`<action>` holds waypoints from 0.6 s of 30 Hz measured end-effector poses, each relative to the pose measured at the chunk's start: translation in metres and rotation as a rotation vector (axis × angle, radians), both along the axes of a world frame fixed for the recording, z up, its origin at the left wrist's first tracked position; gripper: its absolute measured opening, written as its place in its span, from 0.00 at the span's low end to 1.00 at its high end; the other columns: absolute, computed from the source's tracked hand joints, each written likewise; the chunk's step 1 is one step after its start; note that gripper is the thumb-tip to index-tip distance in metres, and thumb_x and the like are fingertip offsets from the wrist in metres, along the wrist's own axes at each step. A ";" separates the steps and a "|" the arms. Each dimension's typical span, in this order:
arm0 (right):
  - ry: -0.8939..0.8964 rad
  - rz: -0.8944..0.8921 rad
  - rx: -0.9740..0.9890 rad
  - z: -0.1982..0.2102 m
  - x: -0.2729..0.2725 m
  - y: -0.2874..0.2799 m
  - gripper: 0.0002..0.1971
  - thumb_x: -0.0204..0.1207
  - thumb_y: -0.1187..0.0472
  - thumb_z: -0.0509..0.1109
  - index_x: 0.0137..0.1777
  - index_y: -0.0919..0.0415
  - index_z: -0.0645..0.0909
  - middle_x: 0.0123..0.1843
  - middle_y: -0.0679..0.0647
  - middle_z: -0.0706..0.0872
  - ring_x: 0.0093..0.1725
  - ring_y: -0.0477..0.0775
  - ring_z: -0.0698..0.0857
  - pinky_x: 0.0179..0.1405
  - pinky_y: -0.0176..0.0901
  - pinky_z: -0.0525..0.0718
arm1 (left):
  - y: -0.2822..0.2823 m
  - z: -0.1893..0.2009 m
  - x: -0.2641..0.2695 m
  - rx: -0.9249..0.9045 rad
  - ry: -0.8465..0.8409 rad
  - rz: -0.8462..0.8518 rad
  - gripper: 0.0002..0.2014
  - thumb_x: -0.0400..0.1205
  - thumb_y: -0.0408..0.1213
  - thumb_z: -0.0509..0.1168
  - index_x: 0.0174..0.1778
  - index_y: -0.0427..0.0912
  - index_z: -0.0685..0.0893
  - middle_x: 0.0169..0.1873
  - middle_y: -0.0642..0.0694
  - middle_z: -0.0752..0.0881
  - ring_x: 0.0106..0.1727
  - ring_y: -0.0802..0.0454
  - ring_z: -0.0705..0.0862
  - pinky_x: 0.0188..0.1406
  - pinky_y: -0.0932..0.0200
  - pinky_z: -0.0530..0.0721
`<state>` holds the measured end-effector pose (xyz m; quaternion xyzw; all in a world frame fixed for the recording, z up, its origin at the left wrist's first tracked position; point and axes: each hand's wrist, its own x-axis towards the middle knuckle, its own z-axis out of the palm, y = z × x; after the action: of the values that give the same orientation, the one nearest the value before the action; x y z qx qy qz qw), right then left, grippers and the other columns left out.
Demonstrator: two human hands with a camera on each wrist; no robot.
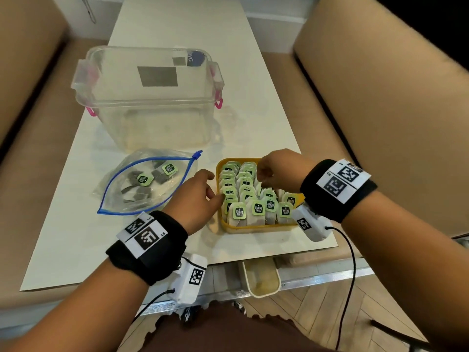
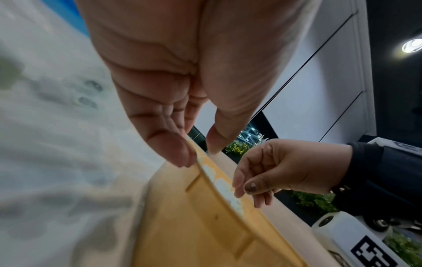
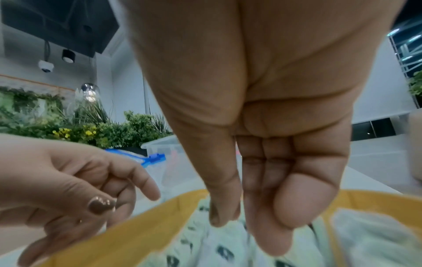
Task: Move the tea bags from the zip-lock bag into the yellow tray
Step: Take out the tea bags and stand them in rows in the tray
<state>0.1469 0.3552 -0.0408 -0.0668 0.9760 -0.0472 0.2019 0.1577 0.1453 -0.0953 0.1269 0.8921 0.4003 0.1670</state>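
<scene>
On the left of the white table (image 1: 157, 224) lies the zip-lock bag (image 1: 142, 184), its blue-edged mouth gaping, with a few tea bags (image 1: 144, 179) still inside, two showing green tags. Behind it stands a clear plastic tub (image 1: 147, 97) with pink latches. Just right of the bag, the left hand (image 1: 196, 199) reaches to the yellow tray (image 1: 256, 227); in the left wrist view its thumb and fingers (image 2: 169, 144) pinch the tray's near-left rim, thumb inside the wall and fingertip outside. The tray itself sits toward the table's front edge, packed with rows of upright tea bags (image 1: 247, 196), green tags facing up. Over the tray's back half hangs the right hand (image 1: 279, 168), fingers curled down together toward the thumb among the rows; from the right wrist view the fingertips (image 3: 280, 216) touch the tops of the bags, but whether they actually grip one I cannot tell. Both wrists wear black bands with printed markers.
</scene>
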 end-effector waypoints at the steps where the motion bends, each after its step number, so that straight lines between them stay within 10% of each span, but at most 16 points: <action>1: 0.031 0.016 -0.019 0.006 0.000 -0.003 0.04 0.77 0.58 0.70 0.49 0.57 0.83 0.44 0.48 0.82 0.44 0.50 0.79 0.42 0.39 0.71 | -0.003 0.006 0.000 0.007 0.021 -0.004 0.20 0.80 0.44 0.67 0.67 0.45 0.74 0.41 0.51 0.84 0.39 0.50 0.86 0.46 0.44 0.86; 10: 0.179 0.135 -0.389 0.044 0.003 -0.089 0.04 0.76 0.56 0.70 0.44 0.55 0.85 0.35 0.41 0.82 0.33 0.39 0.78 0.33 0.23 0.71 | -0.081 0.057 -0.014 -0.109 0.596 0.204 0.07 0.74 0.37 0.73 0.48 0.47 0.87 0.46 0.49 0.74 0.42 0.54 0.75 0.43 0.62 0.69; 15: 0.128 0.206 -0.424 0.015 -0.007 -0.149 0.09 0.79 0.60 0.66 0.53 0.59 0.87 0.51 0.52 0.90 0.51 0.53 0.85 0.53 0.46 0.79 | -0.128 0.040 -0.017 -0.316 0.439 0.221 0.06 0.69 0.44 0.77 0.38 0.58 0.88 0.64 0.48 0.77 0.61 0.39 0.78 0.61 0.45 0.75; 18: 0.060 0.195 -0.328 -0.013 -0.020 -0.180 0.13 0.81 0.64 0.61 0.58 0.61 0.85 0.56 0.56 0.88 0.55 0.57 0.84 0.55 0.49 0.80 | -0.145 0.029 -0.016 -0.295 0.284 0.196 0.13 0.71 0.38 0.75 0.50 0.55 0.87 0.66 0.47 0.79 0.58 0.45 0.81 0.58 0.55 0.75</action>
<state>0.1265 0.1749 -0.0538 -0.1944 0.9497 -0.1840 0.1627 0.1417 0.0007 -0.0666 0.0686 0.9635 0.2580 0.0169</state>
